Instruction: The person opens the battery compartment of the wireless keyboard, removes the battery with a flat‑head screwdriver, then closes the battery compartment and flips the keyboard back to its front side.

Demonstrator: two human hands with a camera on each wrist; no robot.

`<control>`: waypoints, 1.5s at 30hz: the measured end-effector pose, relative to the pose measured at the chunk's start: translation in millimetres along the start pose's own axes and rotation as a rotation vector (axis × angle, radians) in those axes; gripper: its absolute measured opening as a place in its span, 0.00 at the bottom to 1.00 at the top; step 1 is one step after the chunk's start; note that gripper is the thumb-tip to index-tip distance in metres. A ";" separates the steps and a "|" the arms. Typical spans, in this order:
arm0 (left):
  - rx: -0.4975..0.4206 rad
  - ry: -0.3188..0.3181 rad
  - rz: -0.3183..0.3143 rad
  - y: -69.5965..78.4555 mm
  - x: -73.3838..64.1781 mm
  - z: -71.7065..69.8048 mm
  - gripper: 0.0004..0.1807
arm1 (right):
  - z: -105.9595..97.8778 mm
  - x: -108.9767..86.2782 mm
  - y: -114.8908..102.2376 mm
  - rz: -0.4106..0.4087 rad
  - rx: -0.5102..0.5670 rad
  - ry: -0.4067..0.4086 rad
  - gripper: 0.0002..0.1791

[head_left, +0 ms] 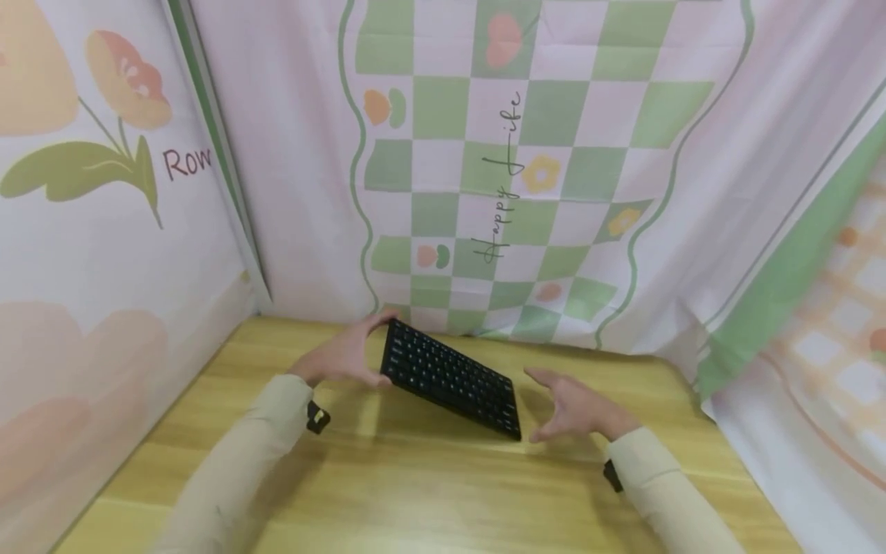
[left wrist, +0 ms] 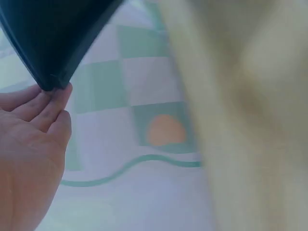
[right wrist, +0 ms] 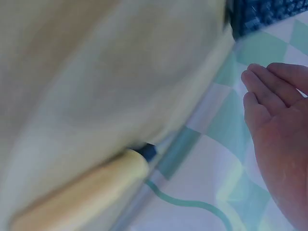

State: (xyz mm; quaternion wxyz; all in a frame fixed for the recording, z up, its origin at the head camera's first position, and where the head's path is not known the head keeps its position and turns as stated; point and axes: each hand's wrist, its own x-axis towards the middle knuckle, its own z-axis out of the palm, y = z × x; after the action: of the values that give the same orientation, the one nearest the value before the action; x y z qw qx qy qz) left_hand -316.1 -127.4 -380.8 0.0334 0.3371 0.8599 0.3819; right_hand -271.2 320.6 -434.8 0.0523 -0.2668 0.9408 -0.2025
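Observation:
A black keyboard [head_left: 450, 377] with pale key markings is held tilted over the wooden table, its left end raised and its right end lower. My left hand [head_left: 346, 354] grips the left end, thumb at the near corner and fingers at the far corner. In the left wrist view, fingertips of the left hand [left wrist: 38, 120] press on a corner of the dark keyboard [left wrist: 53, 43]. Just off the lower right end is my right hand [head_left: 574, 404], thumb and fingers spread apart. The right wrist view has this hand [right wrist: 279, 130] apart from the keyboard [right wrist: 269, 14], holding nothing.
The light wooden table [head_left: 401, 492] runs back to a hanging cloth [head_left: 443, 169] with green and white checks. A flower-printed cloth [head_left: 138, 254] stands along the left side, and another cloth with a green band [head_left: 782, 300] hangs along the right.

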 end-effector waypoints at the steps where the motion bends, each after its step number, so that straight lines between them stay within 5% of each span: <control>1: -0.009 0.010 0.007 5.1 2.7 -6.2 0.69 | -5.0 0.3 -2.2 -0.006 -0.004 0.005 0.71; 10: -0.061 0.066 0.073 50.9 25.3 -41.1 0.73 | -53.6 11.9 -27.9 -0.099 -0.052 0.073 0.69; 19: -0.093 0.076 0.061 90.2 55.7 -35.9 0.66 | -107.8 38.6 -78.9 -0.106 -0.024 0.082 0.62; 26: -0.077 0.075 0.053 95.5 63.3 -25.9 0.65 | -136.4 70.7 -132.9 -0.164 0.071 0.081 0.60; 31: -0.068 0.070 0.063 97.2 65.8 -21.7 0.66 | -140.6 87.1 -155.9 -0.164 0.012 0.085 0.60; 45: -0.090 -0.004 0.068 86.2 64.5 -11.9 0.69 | -141.6 91.9 -161.1 -0.171 0.004 0.069 0.62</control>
State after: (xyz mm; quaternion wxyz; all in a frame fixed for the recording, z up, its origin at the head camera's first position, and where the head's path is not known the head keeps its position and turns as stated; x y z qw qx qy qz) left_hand -321.8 -54.5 -300.9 0.0375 0.3651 0.8297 0.4205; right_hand -301.2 197.6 -238.8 0.0028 -0.3388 0.9155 -0.2171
